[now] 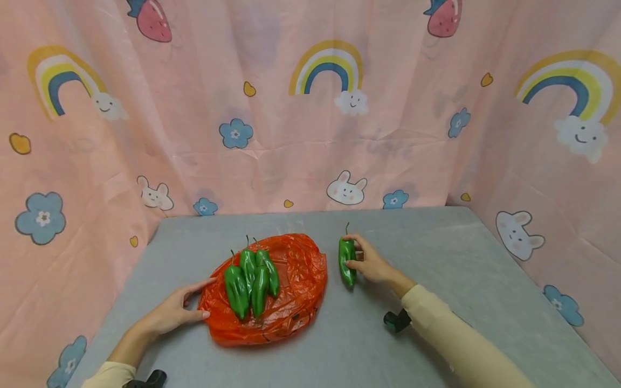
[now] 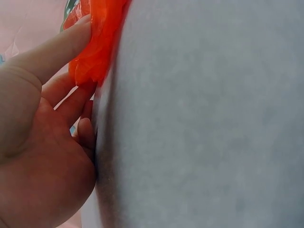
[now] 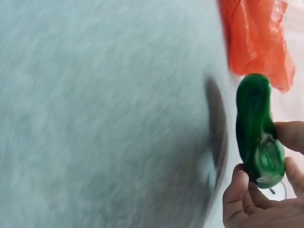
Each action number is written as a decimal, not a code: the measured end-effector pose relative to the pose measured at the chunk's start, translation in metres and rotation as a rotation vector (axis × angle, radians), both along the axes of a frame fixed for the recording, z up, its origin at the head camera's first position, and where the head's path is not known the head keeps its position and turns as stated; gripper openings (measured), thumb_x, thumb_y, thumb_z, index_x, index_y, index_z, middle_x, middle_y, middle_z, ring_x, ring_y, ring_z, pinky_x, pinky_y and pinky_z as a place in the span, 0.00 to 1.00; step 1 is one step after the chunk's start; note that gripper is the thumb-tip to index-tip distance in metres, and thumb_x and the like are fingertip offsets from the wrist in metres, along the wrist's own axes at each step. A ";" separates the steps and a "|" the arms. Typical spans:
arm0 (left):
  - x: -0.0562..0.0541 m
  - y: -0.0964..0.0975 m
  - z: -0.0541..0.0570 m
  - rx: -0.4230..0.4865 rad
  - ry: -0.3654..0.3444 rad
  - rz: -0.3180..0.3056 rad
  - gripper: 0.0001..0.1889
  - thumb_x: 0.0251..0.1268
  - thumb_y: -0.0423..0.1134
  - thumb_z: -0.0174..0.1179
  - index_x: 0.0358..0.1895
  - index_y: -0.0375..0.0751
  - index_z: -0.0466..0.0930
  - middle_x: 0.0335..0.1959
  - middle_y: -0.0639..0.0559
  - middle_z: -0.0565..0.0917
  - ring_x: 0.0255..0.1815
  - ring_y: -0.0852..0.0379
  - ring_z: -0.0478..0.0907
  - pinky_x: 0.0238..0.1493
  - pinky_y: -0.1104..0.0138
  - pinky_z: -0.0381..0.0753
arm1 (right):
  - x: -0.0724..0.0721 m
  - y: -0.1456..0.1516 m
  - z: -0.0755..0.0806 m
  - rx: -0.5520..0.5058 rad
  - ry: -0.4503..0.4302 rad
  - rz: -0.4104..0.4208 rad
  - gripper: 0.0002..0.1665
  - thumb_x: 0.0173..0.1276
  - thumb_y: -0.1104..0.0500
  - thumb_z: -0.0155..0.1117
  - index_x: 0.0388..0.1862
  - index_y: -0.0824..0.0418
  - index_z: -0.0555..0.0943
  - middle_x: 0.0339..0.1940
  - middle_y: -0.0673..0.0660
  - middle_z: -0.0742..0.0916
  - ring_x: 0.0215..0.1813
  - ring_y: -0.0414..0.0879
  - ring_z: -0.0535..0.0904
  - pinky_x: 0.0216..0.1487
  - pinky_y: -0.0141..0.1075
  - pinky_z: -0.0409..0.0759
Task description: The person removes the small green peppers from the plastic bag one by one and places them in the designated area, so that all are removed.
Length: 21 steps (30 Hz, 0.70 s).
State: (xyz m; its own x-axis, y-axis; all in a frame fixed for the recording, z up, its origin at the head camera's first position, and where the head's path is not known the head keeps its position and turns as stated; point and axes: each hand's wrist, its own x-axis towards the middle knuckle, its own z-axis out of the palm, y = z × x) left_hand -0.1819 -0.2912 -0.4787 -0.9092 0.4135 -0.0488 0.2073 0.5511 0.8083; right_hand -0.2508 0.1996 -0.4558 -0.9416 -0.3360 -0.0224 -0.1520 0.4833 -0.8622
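A crumpled red plastic bag (image 1: 303,291) lies on the grey table with several green peppers (image 1: 236,291) grouped on its left half, stems pointing away. At the bag's left edge is my left hand (image 1: 172,310), thumb and forefinger spread apart with their tips on the plastic. The left wrist view shows that thumb (image 2: 61,50) against the red film. Right of the bag, my right hand (image 1: 372,262) holds one green pepper (image 1: 346,261) between thumb and fingers, its stem up and away from me. In the right wrist view this pepper (image 3: 256,128) appears above its shadow on the table.
Dark wrist-worn devices show beneath both forearms, one near the right sleeve (image 1: 432,307). The grey table (image 1: 412,231) meets a pink patterned curtain (image 1: 271,178) at its back and sides.
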 end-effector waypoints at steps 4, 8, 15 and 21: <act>0.000 0.000 0.001 -0.015 0.000 0.000 0.39 0.61 0.45 0.71 0.76 0.44 0.66 0.75 0.33 0.68 0.76 0.29 0.60 0.66 0.75 0.64 | -0.001 0.003 -0.003 0.057 0.001 0.017 0.34 0.72 0.69 0.60 0.74 0.65 0.62 0.63 0.76 0.75 0.57 0.65 0.79 0.51 0.49 0.84; 0.000 0.000 0.001 -0.016 -0.001 -0.004 0.39 0.61 0.45 0.71 0.76 0.43 0.66 0.75 0.33 0.69 0.76 0.29 0.59 0.65 0.77 0.63 | 0.000 0.004 -0.005 0.104 0.021 0.017 0.34 0.74 0.68 0.60 0.75 0.68 0.62 0.68 0.77 0.71 0.63 0.70 0.76 0.57 0.55 0.82; 0.000 0.000 0.001 -0.032 -0.005 -0.005 0.40 0.61 0.45 0.70 0.76 0.44 0.66 0.75 0.33 0.67 0.77 0.28 0.58 0.70 0.63 0.65 | 0.002 0.004 -0.001 0.125 -0.003 0.002 0.34 0.76 0.64 0.58 0.78 0.68 0.60 0.77 0.77 0.63 0.73 0.78 0.64 0.69 0.67 0.69; 0.000 0.001 0.001 -0.032 -0.005 -0.006 0.40 0.62 0.45 0.70 0.76 0.42 0.65 0.76 0.31 0.66 0.77 0.26 0.57 0.72 0.37 0.60 | 0.000 0.005 0.003 0.168 -0.007 -0.029 0.37 0.77 0.58 0.58 0.79 0.66 0.58 0.80 0.76 0.60 0.79 0.75 0.55 0.75 0.69 0.57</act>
